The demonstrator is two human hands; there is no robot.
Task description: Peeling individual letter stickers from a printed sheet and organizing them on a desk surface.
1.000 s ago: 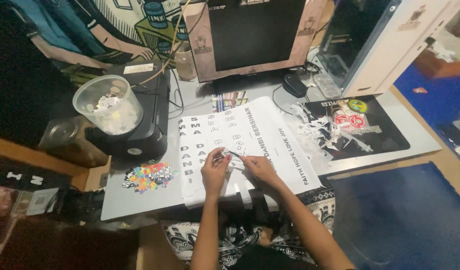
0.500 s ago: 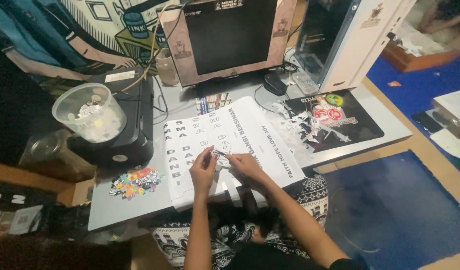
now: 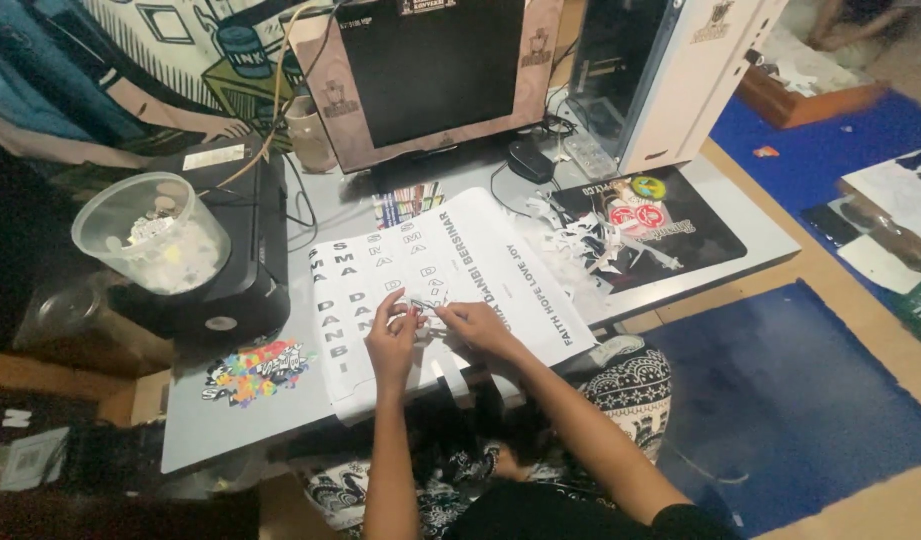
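Sticker sheet, flat on the tabletop, is pinned under both hands; left hand and right hand fingers are pinched on a small cutout between them, steadying it for peeling.

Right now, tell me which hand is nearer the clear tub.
Left. The left hand is on the white sheet, to the right of the clear tub; the right hand lies farther right.
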